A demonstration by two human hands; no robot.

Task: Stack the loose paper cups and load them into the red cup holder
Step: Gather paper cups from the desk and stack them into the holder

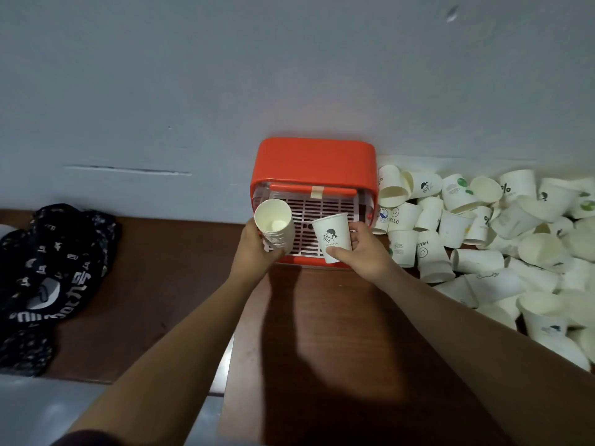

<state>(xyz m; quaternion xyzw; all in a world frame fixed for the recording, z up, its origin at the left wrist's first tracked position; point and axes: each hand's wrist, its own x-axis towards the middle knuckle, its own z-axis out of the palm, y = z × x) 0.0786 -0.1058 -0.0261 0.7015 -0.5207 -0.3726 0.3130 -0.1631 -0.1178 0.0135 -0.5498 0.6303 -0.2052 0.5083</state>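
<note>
Head camera, looking down along our two bare forearms: our left hand [257,249] grips a nested stack of paper cups [276,225], fingers curled round its lower part. The stack's mouth is tilted up toward the lens, so the pale bottom of the innermost cup shows. Our right hand [363,249] pinches a single paper cup [331,239] between thumb and fingers. That cup stands nearly upright and bears a small printed figure with dark hair above a line of lettering too small for us to read.

Stack and single cup sit just beside each other without touching, both held in front of the red cup holder [312,162]. The holder stands on the brown counter [322,333], backed against the grey-blue wall [225,75]. Its front shows a white slotted grille [325,209] and a red bar carrying a strip of tan tape [317,191].

Right of the holder, a heap of loose paper cups [483,239] covers the counter, some on their sides, some upside down. Several are printed with "HELLO", a percent sign or green marks, and the nearest press against the holder's right side.

At far left a crumpled black cloth [54,268] with white lettering lies on the counter. Our arms throw dark shadows across the wood.
</note>
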